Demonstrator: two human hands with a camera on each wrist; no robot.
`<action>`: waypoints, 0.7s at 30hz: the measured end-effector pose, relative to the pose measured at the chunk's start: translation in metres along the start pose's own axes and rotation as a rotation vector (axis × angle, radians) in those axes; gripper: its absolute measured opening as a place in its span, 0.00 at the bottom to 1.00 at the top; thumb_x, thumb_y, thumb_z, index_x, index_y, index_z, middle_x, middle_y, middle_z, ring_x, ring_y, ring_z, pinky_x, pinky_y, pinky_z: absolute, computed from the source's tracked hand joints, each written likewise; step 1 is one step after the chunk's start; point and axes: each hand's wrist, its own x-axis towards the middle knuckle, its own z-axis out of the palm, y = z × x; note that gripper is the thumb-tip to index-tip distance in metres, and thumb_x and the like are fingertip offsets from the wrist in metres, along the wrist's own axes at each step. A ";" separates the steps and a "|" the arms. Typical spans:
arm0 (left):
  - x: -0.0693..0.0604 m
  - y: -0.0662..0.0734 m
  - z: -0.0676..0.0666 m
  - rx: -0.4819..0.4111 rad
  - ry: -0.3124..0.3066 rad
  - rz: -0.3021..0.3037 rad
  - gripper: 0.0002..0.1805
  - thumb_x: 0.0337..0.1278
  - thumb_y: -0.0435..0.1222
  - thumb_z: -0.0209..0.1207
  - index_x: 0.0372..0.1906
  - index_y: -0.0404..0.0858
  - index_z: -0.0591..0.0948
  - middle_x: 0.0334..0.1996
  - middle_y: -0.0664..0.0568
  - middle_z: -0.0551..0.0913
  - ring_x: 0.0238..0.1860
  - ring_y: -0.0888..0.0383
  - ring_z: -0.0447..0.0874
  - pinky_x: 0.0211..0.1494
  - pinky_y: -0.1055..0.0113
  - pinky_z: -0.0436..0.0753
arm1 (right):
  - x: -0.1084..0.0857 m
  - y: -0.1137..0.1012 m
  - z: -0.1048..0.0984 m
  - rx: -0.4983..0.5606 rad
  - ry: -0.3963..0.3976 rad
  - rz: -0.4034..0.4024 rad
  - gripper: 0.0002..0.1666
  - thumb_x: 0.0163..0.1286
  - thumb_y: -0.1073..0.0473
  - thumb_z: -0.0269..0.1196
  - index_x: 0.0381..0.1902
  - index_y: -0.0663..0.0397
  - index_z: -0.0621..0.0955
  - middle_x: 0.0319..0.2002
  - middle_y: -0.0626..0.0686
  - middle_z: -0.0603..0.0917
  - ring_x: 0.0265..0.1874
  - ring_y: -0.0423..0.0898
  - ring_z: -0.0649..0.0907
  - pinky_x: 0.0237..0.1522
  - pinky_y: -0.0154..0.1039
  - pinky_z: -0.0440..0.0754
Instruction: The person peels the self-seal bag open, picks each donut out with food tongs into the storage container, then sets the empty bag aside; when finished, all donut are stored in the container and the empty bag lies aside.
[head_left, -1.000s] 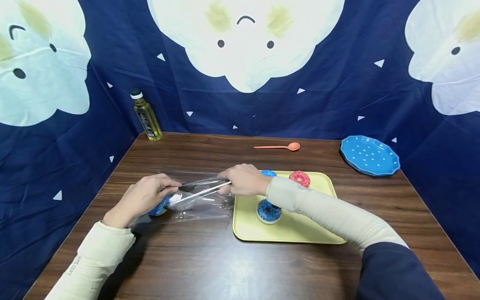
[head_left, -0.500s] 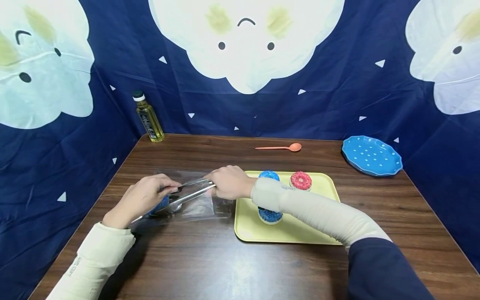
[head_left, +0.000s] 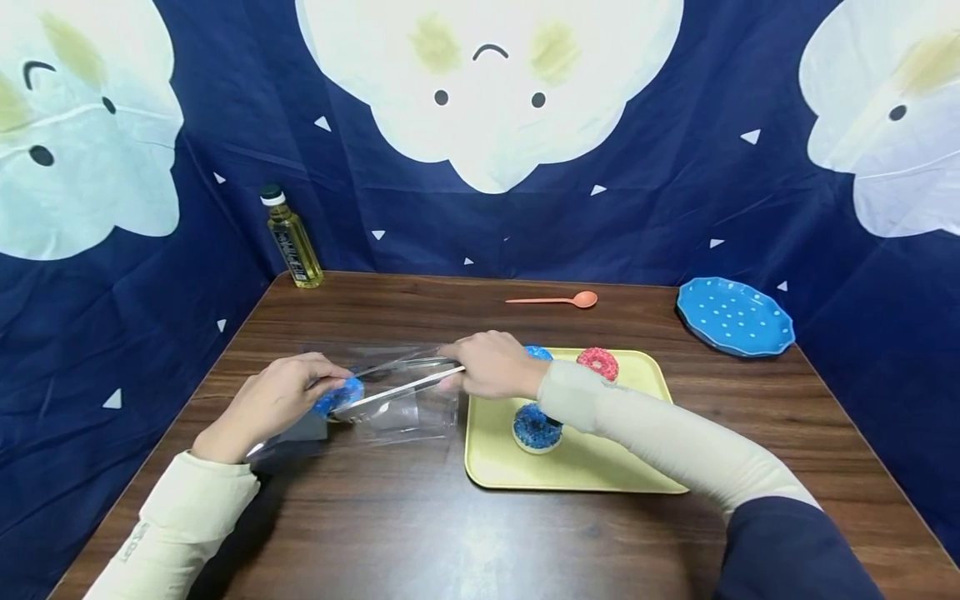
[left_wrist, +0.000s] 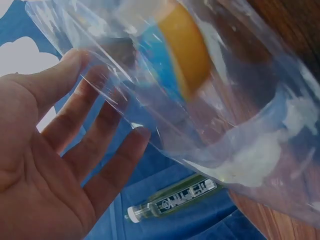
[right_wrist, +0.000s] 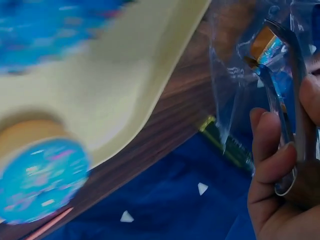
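My left hand (head_left: 281,402) pinches the upper edge of a clear plastic bag (head_left: 397,425) between thumb and fingers; the other fingers are spread in the left wrist view. Inside the bag is a blue-topped donut (head_left: 347,397) with an orange-brown base, its left part hidden behind my hand. My right hand (head_left: 495,365) grips metal tongs (head_left: 405,388), which reach left into the bag. In the right wrist view the tong arms stand apart, with tips close to the bagged donut (right_wrist: 270,45). Whether they clamp it I cannot tell.
Beneath my right forearm lies a yellow tray (head_left: 585,471) with a blue donut (head_left: 537,427), another partly hidden blue donut (head_left: 537,352) and a red donut (head_left: 597,362). Along the back are an oil bottle (head_left: 293,242), an orange spoon (head_left: 562,300) and a blue dotted plate (head_left: 735,317).
The right hand with the tongs went left, then came back right. The bagged donut now shows more, further right and up beside my left hand, which has shifted slightly left.
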 end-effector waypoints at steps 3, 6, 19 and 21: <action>0.000 0.000 -0.001 0.007 0.011 0.021 0.08 0.66 0.36 0.65 0.46 0.44 0.90 0.36 0.58 0.86 0.31 0.63 0.81 0.30 0.62 0.78 | -0.016 0.009 -0.001 0.011 0.008 0.031 0.32 0.69 0.38 0.65 0.63 0.49 0.81 0.55 0.49 0.85 0.43 0.50 0.87 0.31 0.49 0.83; -0.001 -0.001 -0.001 0.012 0.020 0.034 0.08 0.66 0.36 0.65 0.46 0.44 0.90 0.37 0.58 0.86 0.31 0.62 0.81 0.31 0.62 0.78 | -0.029 0.013 -0.003 0.018 0.009 0.051 0.27 0.68 0.39 0.66 0.58 0.47 0.84 0.49 0.48 0.88 0.39 0.50 0.87 0.27 0.48 0.81; -0.001 -0.002 0.002 -0.012 0.007 0.061 0.10 0.65 0.36 0.65 0.48 0.44 0.90 0.41 0.56 0.87 0.39 0.56 0.86 0.38 0.53 0.83 | -0.032 0.010 0.001 0.022 0.018 0.022 0.26 0.70 0.38 0.65 0.56 0.48 0.83 0.42 0.45 0.87 0.28 0.44 0.82 0.20 0.43 0.74; 0.000 -0.001 0.003 -0.012 0.007 0.056 0.10 0.66 0.37 0.65 0.48 0.45 0.90 0.40 0.56 0.87 0.38 0.57 0.85 0.37 0.54 0.82 | -0.029 0.009 0.001 0.035 0.011 0.021 0.30 0.70 0.39 0.65 0.62 0.50 0.81 0.50 0.48 0.86 0.33 0.45 0.85 0.21 0.42 0.75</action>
